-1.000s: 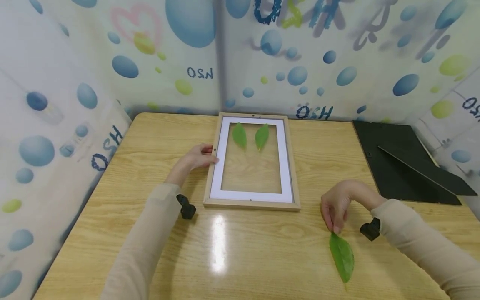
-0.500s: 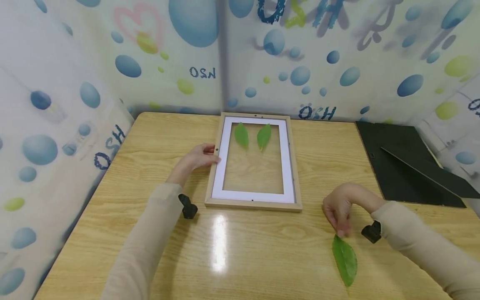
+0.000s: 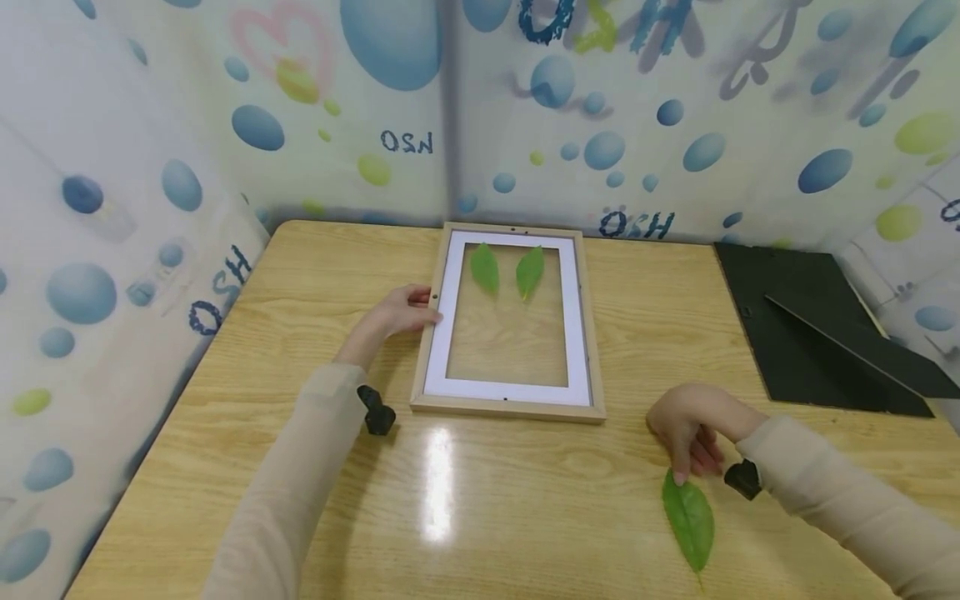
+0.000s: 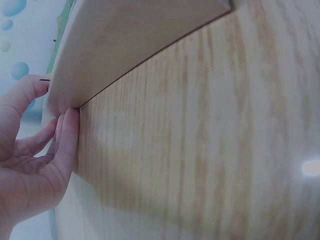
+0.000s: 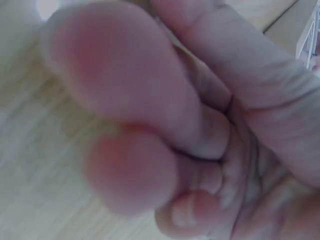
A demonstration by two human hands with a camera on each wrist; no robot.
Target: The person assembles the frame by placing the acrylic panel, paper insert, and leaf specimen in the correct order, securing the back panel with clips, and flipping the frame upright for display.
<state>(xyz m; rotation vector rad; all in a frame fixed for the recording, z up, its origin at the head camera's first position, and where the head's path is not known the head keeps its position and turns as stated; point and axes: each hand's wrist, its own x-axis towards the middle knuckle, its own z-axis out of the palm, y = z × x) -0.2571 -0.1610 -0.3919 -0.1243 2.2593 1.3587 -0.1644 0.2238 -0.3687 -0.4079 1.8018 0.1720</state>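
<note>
In the head view a light wooden picture frame with a white mat lies on the table, two green leaves side by side near the top of its opening. My left hand grips its left side, thumb on the upper edge and fingers low against the side, as the left wrist view shows. At front right my right hand pinches the upper end of a larger green leaf, whose stem points toward me. In the right wrist view, the other fingers are curled and the leaf is out of sight.
A black backing board with its stand flap raised lies at the right side of the table. A wall covering with printed drops rises behind the table and along its sides.
The right hand's fingertip has slid slightly down onto the leaf's end, and its other fingers have spread away to the right. The leaf has barely moved. The left hand stays on the picture frame.
</note>
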